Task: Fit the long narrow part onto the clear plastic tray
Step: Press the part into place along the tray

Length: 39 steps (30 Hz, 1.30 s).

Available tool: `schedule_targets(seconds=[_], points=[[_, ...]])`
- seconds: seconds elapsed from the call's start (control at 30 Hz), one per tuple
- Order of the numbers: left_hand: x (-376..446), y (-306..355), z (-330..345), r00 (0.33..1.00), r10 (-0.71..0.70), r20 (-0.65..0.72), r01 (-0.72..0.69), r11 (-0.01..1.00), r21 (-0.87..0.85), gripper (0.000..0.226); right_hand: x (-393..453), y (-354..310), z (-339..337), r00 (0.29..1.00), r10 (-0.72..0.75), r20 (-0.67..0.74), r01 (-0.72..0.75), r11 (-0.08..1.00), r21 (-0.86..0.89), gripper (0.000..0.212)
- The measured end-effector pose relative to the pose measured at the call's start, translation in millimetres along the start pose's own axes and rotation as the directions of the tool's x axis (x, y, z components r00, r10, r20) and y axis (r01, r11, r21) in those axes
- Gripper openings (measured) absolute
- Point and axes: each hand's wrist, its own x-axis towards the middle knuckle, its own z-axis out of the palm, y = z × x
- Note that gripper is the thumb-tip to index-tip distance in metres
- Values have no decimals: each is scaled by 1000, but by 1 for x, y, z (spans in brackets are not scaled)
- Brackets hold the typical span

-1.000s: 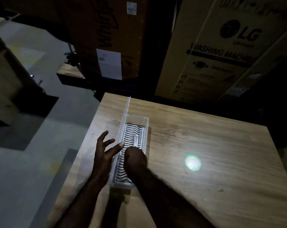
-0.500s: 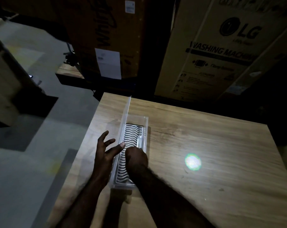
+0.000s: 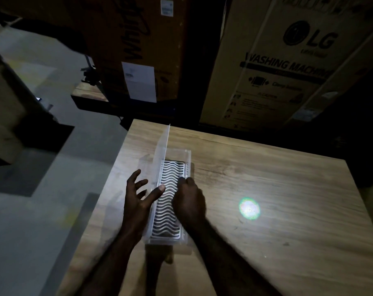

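Left hand point(image 3: 138, 201) splayed wide steadying clear plastic tray point(image 3: 187, 155) nr wooden table's point(image 3: 266, 189) left edge; right hand point(image 3: 188, 199) curled, grip indeterminate; recommend pressing long narrow translucent part point(image 3: 162, 150) evenly along rim.

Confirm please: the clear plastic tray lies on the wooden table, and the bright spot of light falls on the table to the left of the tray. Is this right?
Not quite. The head view shows the bright spot of light on the wooden table to the right of the clear plastic tray, not the left. The tray does lie on the table.
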Motion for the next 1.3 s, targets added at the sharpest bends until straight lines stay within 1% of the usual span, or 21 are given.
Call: schedule_targets(seconds=[0.03, 0.07, 0.13, 0.27, 0.33, 0.4, 0.47, 0.53, 0.57, 0.6, 0.7, 0.87, 1.03, 1.17, 1.3], points=[[-1, -1, 2, 1000, 13, -22, -13, 1000, 23, 84, 0, 5, -2, 998, 39, -55, -37, 999, 38, 23], [-2, -2, 4, 999, 28, -44, -26, 998, 53, 86, 2, 12, -3, 994, 87, -73, -81, 993, 85, 22], [-6, -3, 10, 996, 61, -71, -52, 992, 119, 89, 5, 23, -4, 985, 171, -31, -162, 968, 194, 20], [-14, -7, 25, 985, 127, -116, -87, 949, 302, 91, 9, 42, -2, 962, 266, 60, -268, 877, 399, 13], [-20, -11, 32, 975, 162, -151, -90, 912, 400, 92, 9, 47, 0, 942, 320, 103, -328, 811, 485, 8], [-27, -16, 39, 963, 207, -171, -97, 861, 499, 92, 10, 50, 1, 917, 368, 155, -386, 719, 577, 12], [-34, -22, 43, 960, 231, -159, -98, 809, 580, 93, 10, 54, 2, 901, 384, 199, -416, 640, 646, 18], [-37, -29, 47, 958, 252, -137, -104, 750, 653, 91, 8, 55, -1, 883, 405, 235, -444, 563, 697, 11], [-38, -33, 49, 956, 268, -122, -113, 717, 688, 89, 7, 55, -2, 877, 412, 246, -453, 543, 707, 8], [-38, -35, 52, 953, 284, -105, -124, 684, 719, 87, 6, 55, -2, 872, 419, 252, -463, 540, 703, 9], [-37, -39, 58, 955, 288, -76, -118, 601, 791, 85, 3, 51, -5, 861, 434, 266, -486, 549, 680, 21], [-32, -46, 65, 964, 262, -54, -92, 516, 852, 84, 4, 52, -9, 854, 433, 289, -502, 536, 679, 26], [-28, -52, 67, 967, 250, -40, -83, 464, 882, 83, 6, 55, -4, 853, 435, 288, -505, 549, 666, 23], [-27, -58, 66, 967, 253, 2, -102, 383, 918, 84, 9, 57, 3, 853, 431, 294, -508, 555, 659, 19], [-26, -60, 65, 965, 261, 25, -113, 326, 938, 76, 12, 56, 1, 871, 407, 275, -483, 608, 630, 18]])
